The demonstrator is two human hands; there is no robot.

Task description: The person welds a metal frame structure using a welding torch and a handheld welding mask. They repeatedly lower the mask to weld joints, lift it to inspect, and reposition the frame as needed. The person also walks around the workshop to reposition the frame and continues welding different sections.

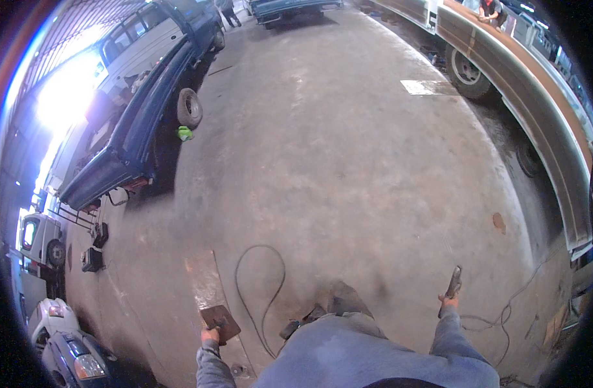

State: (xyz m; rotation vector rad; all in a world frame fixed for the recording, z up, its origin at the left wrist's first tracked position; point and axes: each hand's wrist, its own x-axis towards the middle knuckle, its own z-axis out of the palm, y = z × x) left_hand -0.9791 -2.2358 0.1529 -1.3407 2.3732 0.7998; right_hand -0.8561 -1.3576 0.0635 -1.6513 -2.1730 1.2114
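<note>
I'm looking down on a wide concrete floor (348,161) in a vehicle workshop. A long truck bed (536,110) with a brown side rail curves along the right, and a dark blue pickup (141,123) stands far left, a small bright green object (184,133) on the floor by its rear wheel. A pale rectangular patch (429,86) is marked on the floor far right; no packages or readable labels show.

A long rusty steel strip (206,284) lies near left, with a black cable (261,291) looping beside it.

My left hand (210,336) has its fingers clamped on a small rusty metal plate (220,321), held above the near end of the strip. My right hand (448,301) is closed around a dark hand tool (453,283), raised clear of the floor at near right.

I judge the work barely begun: plate and tool are only in hand, nothing joined or set down.
</note>
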